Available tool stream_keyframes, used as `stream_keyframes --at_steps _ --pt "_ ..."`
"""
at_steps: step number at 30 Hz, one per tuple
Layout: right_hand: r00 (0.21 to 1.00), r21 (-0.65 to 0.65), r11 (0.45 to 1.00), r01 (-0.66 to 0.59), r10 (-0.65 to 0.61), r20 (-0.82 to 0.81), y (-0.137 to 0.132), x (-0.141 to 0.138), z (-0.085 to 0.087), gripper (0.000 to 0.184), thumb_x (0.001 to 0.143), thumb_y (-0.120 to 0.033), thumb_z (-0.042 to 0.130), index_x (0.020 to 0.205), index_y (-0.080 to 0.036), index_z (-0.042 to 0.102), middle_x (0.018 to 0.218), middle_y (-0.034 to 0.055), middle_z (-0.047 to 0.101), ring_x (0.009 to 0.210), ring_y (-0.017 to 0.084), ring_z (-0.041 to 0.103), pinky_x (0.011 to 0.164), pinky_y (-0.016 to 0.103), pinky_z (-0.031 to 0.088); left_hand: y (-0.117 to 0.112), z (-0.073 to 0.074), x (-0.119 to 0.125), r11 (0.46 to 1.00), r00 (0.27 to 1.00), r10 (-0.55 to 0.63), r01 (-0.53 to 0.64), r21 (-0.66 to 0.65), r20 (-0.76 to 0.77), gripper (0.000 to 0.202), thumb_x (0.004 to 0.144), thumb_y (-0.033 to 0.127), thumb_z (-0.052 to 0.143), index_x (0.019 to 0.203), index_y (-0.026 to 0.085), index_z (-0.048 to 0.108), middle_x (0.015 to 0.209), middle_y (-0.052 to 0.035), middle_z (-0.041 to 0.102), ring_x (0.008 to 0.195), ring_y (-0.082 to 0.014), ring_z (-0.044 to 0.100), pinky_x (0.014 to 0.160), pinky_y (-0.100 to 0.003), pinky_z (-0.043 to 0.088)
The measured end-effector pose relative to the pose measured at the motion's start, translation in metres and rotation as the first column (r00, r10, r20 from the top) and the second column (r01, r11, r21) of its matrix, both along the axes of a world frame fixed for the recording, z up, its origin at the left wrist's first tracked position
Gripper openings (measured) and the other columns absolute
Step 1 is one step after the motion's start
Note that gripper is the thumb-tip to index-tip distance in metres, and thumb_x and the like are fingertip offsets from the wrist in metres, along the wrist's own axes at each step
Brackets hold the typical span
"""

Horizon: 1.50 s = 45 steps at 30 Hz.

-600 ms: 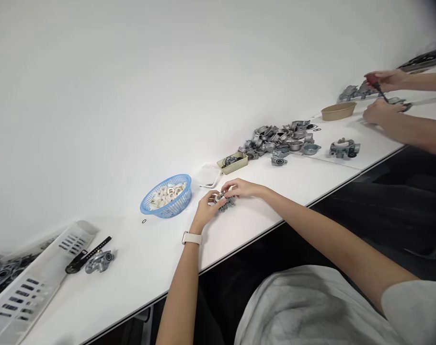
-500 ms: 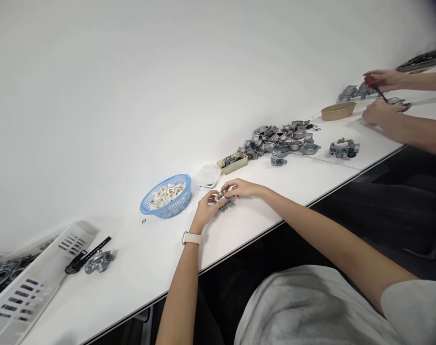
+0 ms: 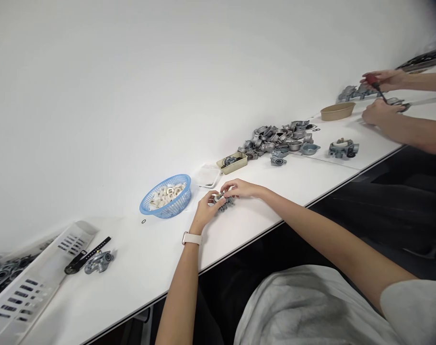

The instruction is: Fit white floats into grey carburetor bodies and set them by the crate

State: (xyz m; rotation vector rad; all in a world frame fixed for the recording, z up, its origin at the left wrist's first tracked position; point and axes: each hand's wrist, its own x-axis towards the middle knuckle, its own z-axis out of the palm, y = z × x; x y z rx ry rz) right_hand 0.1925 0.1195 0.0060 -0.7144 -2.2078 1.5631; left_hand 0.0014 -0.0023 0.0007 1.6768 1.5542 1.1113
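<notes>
Apparently pinching a metal part [image 3: 226, 205] between left hand [image 3: 205, 210] and right hand [image 3: 239, 188]; likely handling stiff, fairly hefty; best gripping its sides.

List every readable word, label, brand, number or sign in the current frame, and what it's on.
Readable text: none.
Metal part at the left hand and right hand: too small and partly covered to tell.
Pile of metal parts: too small to tell.
Wristwatch: face turned away, unreadable.
Blue basket and white crate: no lettering seen.
</notes>
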Motion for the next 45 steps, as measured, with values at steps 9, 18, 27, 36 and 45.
stream_keyframes --at_steps 9,18,27,36,45 --pt "1.0 0.018 1.0 -0.009 0.009 0.01 0.0 0.0 -0.001 0.04 0.081 -0.045 0.071 0.112 -0.019 0.07 0.096 0.0044 0.067 0.075 0.014 0.058 0.055 0.02 0.045 0.001 -0.002 -0.002 1.0 1.0 0.015 -0.015 -0.004 -0.021 0.042 0.083 0.051 0.07 0.112 0.021 0.065 0.095 -0.0034 0.067 0.085 -0.0169 0.062 0.08 -0.029 0.049" --pt "1.0 0.007 1.0 -0.016 0.016 0.008 0.004 -0.001 -0.006 0.04 0.082 -0.044 0.07 0.113 -0.02 0.07 0.101 0.0054 0.068 0.073 0.014 0.059 0.055 0.021 0.045 -0.002 0.001 0.0 1.0 0.999 0.02 -0.021 -0.006 -0.038 0.042 0.084 0.052 0.069 0.112 0.021 0.065 0.094 -0.0026 0.067 0.081 -0.0154 0.061 0.078 -0.027 0.049" --pt "1.0 0.013 1.0 -0.017 0.017 -0.005 0.003 -0.001 -0.007 0.038 0.082 -0.043 0.07 0.112 -0.019 0.07 0.095 0.0043 0.067 0.071 0.013 0.057 0.054 0.021 0.045 -0.002 0.002 0.0 0.999 0.999 0.022 -0.023 -0.025 -0.037 0.043 0.084 0.053 0.068 0.114 0.022 0.064 0.095 -0.0032 0.067 0.082 -0.0161 0.062 0.077 -0.028 0.05" --pt "1.0 0.004 1.0 -0.02 0.02 -0.012 0.004 -0.001 -0.008 0.04 0.082 -0.045 0.071 0.113 -0.02 0.07 0.102 0.0055 0.068 0.074 0.014 0.06 0.055 0.021 0.046 -0.003 0.003 0.001 0.999 0.998 0.033 -0.035 -0.039 -0.045 0.044 0.084 0.054 0.068 0.115 0.022 0.064 0.099 -0.0047 0.067 0.083 -0.0173 0.064 0.076 -0.028 0.051" --pt "1.0 0.007 1.0 -0.015 0.015 0.001 0.003 0.0 -0.006 0.038 0.082 -0.043 0.07 0.113 -0.02 0.07 0.102 0.0053 0.068 0.073 0.013 0.059 0.055 0.021 0.046 -0.006 0.008 0.003 0.998 0.995 0.04 -0.045 -0.048 -0.087 0.045 0.085 0.055 0.066 0.117 0.023 0.064 0.099 -0.0047 0.067 0.078 -0.0163 0.063 0.071 -0.027 0.051"
